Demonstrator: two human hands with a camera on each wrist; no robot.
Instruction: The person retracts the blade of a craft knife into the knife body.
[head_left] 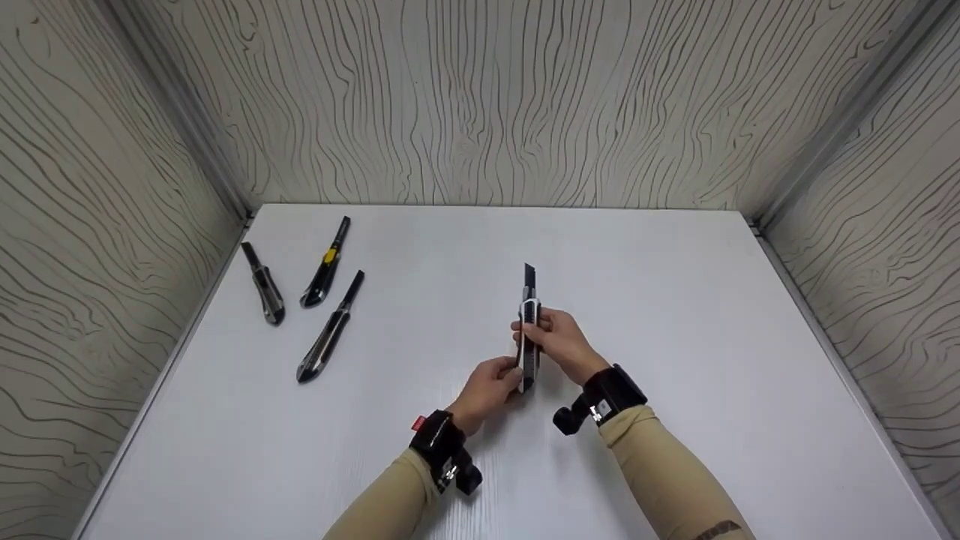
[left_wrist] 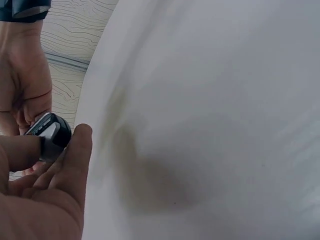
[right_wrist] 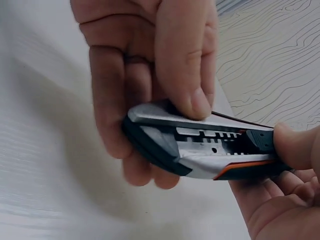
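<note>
A utility knife (head_left: 529, 311) with a silver-and-black handle is held over the table, its dark blade pointing away from me. My left hand (head_left: 486, 388) pinches the butt end between thumb and fingers. Higher on the handle, my right hand (head_left: 568, 346) grips the knife with its thumb across the front. The right wrist view shows the right thumb (right_wrist: 296, 147) against the black slider (right_wrist: 259, 141), and an orange line along the handle. In the left wrist view only the butt of the knife (left_wrist: 55, 136) shows between the fingers.
On the left of the white table (head_left: 420, 285) lie a yellow-and-black utility knife (head_left: 324, 271), a short grey-and-black one (head_left: 266, 291) and a longer one (head_left: 326, 337). Wood-patterned panels (head_left: 480, 105) stand behind and at both sides.
</note>
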